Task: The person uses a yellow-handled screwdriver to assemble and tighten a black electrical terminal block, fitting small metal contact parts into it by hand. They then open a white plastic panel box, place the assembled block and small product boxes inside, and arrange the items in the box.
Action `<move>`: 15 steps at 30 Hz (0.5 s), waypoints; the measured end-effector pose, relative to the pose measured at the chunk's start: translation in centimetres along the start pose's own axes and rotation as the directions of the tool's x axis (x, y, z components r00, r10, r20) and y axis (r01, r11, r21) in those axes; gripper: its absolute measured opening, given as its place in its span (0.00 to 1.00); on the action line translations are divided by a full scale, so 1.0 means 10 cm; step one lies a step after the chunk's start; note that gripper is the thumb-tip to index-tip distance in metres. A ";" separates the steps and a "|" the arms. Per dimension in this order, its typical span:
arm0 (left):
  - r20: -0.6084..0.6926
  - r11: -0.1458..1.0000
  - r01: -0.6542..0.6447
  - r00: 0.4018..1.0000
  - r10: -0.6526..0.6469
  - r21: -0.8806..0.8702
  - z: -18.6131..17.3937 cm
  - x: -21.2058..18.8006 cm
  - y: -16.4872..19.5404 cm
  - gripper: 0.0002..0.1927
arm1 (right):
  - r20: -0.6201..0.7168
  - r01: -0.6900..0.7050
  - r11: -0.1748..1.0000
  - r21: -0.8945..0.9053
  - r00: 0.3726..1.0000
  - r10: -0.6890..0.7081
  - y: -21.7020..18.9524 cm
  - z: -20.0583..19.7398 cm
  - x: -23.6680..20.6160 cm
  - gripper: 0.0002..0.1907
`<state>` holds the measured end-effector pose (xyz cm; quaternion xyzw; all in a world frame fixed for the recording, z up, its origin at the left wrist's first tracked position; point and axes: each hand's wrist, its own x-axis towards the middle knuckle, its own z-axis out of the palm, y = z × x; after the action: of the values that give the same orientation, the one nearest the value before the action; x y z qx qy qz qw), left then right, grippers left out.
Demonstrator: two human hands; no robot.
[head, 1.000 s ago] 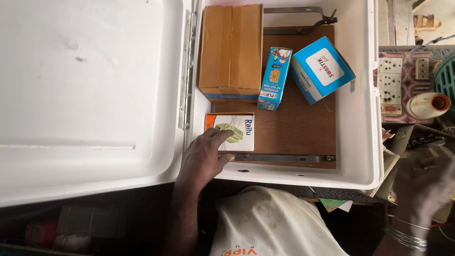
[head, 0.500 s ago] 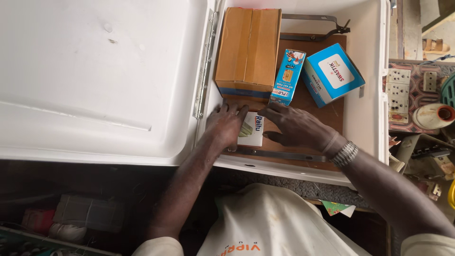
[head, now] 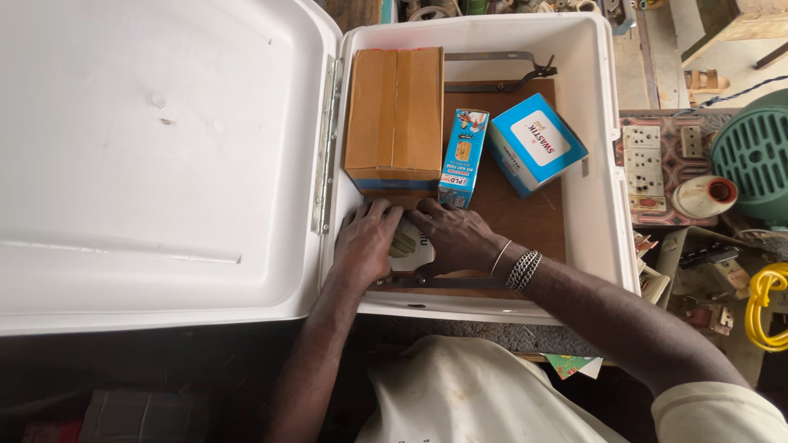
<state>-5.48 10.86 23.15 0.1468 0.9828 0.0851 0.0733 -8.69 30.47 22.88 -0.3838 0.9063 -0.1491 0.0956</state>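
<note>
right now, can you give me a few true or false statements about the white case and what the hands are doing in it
1. Both hands rest on a small white box near the front of the open white case. True: the left hand and right hand cover most of the small white box.
2. The tall brown carton lies outside the case. False: it sits inside, against the hinge side.
3. The square blue box is stacked on the brown carton. False: it lies on the case floor, to the right.
4. A narrow blue packet sits between the carton and the blue box. True.
5. The right wrist is bare. False: it wears bracelets.
</note>
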 end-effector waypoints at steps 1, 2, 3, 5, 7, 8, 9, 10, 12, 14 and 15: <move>0.008 1.000 0.013 1.000 -0.013 0.013 0.01 0.00 0.00 0.45 | 0.011 -0.016 1.000 0.013 1.000 0.016 -0.01 -0.01 0.00 0.61; 0.017 0.999 0.027 0.999 -0.027 0.029 0.03 0.01 -0.01 0.43 | 0.021 -0.032 0.999 0.029 0.999 0.031 -0.02 -0.01 0.01 0.61; 0.024 0.998 0.041 0.999 -0.042 0.044 0.05 0.03 -0.02 0.41 | 0.031 -0.045 0.998 0.043 0.999 0.044 -0.03 -0.02 0.01 0.61; 0.058 0.998 0.063 0.996 -0.064 0.025 0.10 0.06 -0.03 0.41 | 0.088 -0.088 0.995 0.045 0.993 0.084 -0.04 -0.02 0.03 0.61; 0.096 0.997 0.069 0.993 -0.073 0.043 0.13 0.10 -0.02 0.43 | 0.120 -0.113 0.993 0.044 0.987 0.107 -0.05 0.00 0.05 0.61; 0.115 0.996 0.062 0.991 -0.070 0.071 0.14 0.12 -0.02 0.44 | 0.122 -0.118 0.992 0.041 0.986 0.112 -0.04 0.01 0.06 0.62; 0.134 0.994 0.055 0.989 -0.068 0.099 0.14 0.15 -0.01 0.46 | 0.124 -0.122 0.992 0.038 0.985 0.117 -0.04 0.03 0.07 0.62; 0.153 0.992 0.050 0.986 -0.067 0.113 0.14 0.16 -0.01 0.46 | 0.140 -0.136 0.990 0.044 0.982 0.129 -0.03 0.05 0.08 0.63; 0.184 0.989 0.044 0.981 -0.070 0.141 0.14 0.20 -0.02 0.48 | 0.170 -0.157 0.986 0.051 0.974 0.146 0.00 0.09 0.11 0.63; 0.217 0.992 0.051 0.973 -0.076 0.119 0.14 0.22 -0.05 0.42 | 0.114 -0.119 0.991 0.065 0.987 0.111 0.07 0.12 0.14 0.62; 0.235 0.992 0.061 0.968 -0.085 0.106 0.15 0.21 -0.07 0.40 | 0.091 -0.093 0.993 0.073 0.992 0.087 0.12 0.12 0.15 0.62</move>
<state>-7.41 11.08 21.34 0.1232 0.9745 0.0158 0.1867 -10.17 29.90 21.24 -0.3448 0.9112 -0.1625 0.1565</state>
